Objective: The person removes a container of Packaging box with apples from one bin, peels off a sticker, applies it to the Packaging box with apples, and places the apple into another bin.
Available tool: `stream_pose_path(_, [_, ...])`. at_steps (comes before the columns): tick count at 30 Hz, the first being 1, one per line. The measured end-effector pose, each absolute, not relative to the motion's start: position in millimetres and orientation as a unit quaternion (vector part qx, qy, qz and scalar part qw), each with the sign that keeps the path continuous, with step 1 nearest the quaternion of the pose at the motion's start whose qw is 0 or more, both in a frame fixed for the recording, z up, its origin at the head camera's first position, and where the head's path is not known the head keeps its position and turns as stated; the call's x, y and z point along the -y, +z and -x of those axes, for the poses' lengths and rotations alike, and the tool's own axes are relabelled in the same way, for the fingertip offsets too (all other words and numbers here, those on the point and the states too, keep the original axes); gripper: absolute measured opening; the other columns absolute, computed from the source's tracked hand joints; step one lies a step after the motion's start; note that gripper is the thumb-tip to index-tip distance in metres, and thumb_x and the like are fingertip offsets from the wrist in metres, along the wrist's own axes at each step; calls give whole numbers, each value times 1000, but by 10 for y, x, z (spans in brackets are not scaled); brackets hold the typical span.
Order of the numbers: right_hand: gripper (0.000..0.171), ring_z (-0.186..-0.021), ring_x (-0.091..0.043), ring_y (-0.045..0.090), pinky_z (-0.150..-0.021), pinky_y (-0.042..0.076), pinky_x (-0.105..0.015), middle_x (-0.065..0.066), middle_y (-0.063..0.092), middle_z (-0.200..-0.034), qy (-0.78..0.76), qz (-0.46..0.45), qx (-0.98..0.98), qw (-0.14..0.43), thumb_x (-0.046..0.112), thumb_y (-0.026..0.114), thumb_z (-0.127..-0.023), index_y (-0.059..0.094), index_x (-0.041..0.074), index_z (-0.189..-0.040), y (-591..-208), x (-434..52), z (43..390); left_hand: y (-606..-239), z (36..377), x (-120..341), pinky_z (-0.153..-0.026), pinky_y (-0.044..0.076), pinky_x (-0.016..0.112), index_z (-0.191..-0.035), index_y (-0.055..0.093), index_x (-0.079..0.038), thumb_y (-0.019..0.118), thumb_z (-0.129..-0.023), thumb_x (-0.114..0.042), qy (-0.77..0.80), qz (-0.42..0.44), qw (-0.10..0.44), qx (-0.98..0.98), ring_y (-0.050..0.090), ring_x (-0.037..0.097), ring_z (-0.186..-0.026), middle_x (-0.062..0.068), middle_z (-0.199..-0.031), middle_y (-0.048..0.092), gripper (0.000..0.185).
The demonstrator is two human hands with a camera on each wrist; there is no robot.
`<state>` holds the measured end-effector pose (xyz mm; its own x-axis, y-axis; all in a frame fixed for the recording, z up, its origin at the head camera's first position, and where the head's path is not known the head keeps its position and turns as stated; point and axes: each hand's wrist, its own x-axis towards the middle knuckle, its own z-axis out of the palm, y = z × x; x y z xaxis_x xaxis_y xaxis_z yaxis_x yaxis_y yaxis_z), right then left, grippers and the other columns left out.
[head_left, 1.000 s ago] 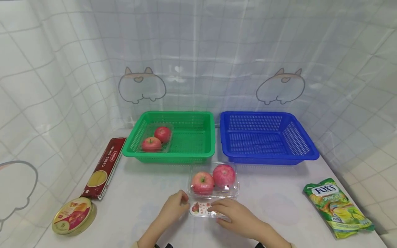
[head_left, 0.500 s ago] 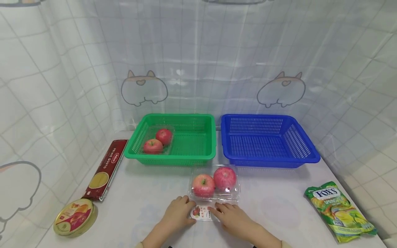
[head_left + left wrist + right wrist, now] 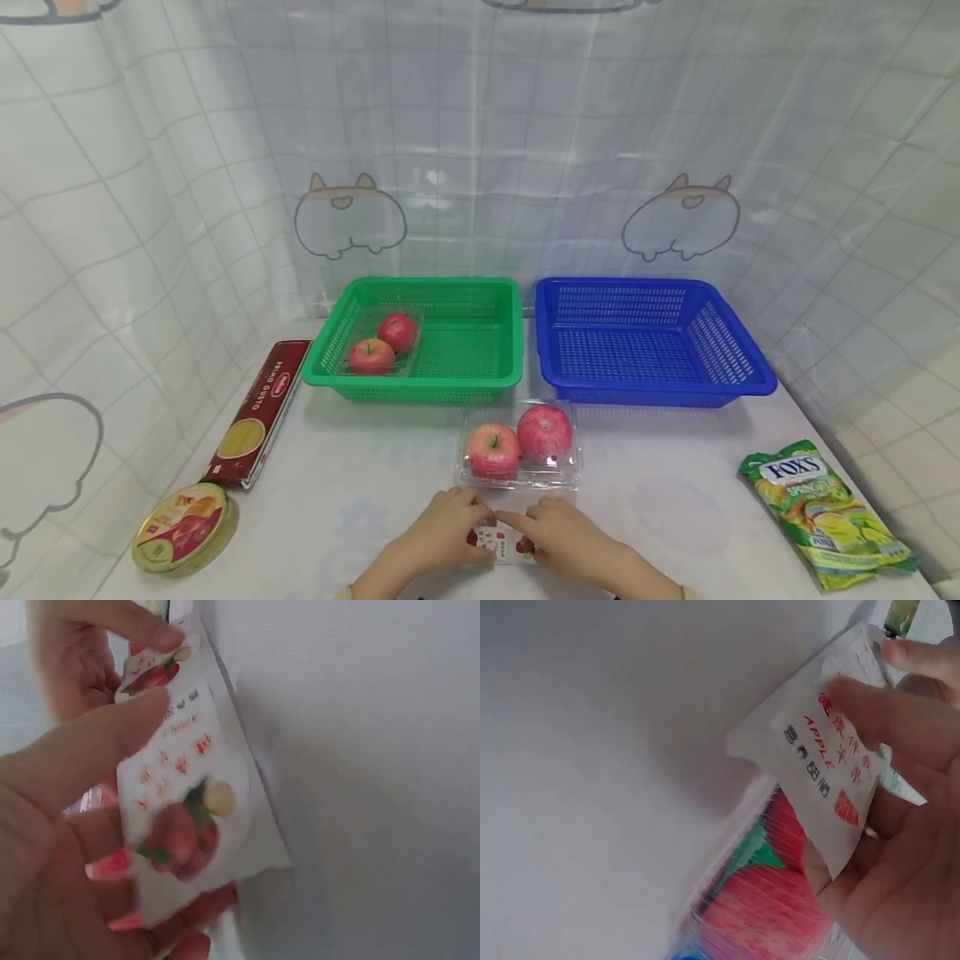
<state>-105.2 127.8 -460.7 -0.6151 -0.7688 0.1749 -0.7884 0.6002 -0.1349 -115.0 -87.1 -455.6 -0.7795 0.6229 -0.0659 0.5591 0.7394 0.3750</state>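
A white strip of apple stickers (image 3: 495,543), printed with apples and red characters, is between my two hands, close to the front of the table. My left hand (image 3: 442,533) pinches one end; the left wrist view shows its thumb over the printed face and fingers behind the stickers (image 3: 180,761). At the other end, my right hand (image 3: 573,537) pinches the strip, which bends in the right wrist view. Just beyond the hands lies a clear plastic box (image 3: 525,479) holding a paler apple (image 3: 493,450) and a redder one (image 3: 545,433); neither hand touches it.
Behind stand a green basket (image 3: 420,382), with another clear box of two apples (image 3: 372,357) inside, and a blue basket (image 3: 652,388). Left are a red Primo Gusto packet (image 3: 258,412) and a round tin (image 3: 183,529). A green FOX'S bag (image 3: 828,517) lies right.
Both hands have drawn closer together, and the sticker strip has come away from the box toward me. The apple box stays put. The head view has tilted slightly up.
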Motion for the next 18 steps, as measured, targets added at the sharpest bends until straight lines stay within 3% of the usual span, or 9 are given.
stream_pose_path(2, [46,-63,-3,49,-62,41,-18,10,55,-67,135,-448,881,70,16,73,-77,55,17,-119,-4621,-1274,1051,-4560,1179,860,-70,36,27,-95,70,-18,75,-74,-36,206,-323,125,-915,45,2,-80,-15,-88,57,28])
stream_pose_path(6, [37,-66,1,54,-62,41,-13,12,62,-72,212,-461,859,66,14,71,-79,51,18,-109,-4621,-1276,1052,-4580,1261,873,-69,41,21,-97,72,-11,72,-76,-17,317,-324,211,-866,48,-3,-74,-13,-91,65,22])
stream_pose_path(10, [36,-77,4,57,-72,42,-9,14,65,-81,253,-492,831,60,6,71,-77,55,19,-106,-4598,-1281,1071,-4594,1340,899,-55,41,15,-95,71,-4,68,-76,-1,428,-325,300,-788,45,-2,-59,-11,-81,62,19])
stream_pose_path(14, [30,-81,5,56,-78,41,-7,13,63,-84,256,-524,807,97,8,70,-79,61,20,-104,-4590,-1292,1088,-4590,1381,912,-55,39,13,-95,67,3,65,-79,1,485,-331,359,-725,46,-2,-63,-7,-78,58,16])
stream_pose_path(18, [24,-82,4,55,-80,37,-5,12,62,-84,261,-533,798,106,7,68,-80,62,21,-99,-4569,-1304,1093,-4570,1389,919,-58,39,13,-100,64,9,62,-82,1,506,-331,384,-698,47,-2,-68,0,-83,61,19])
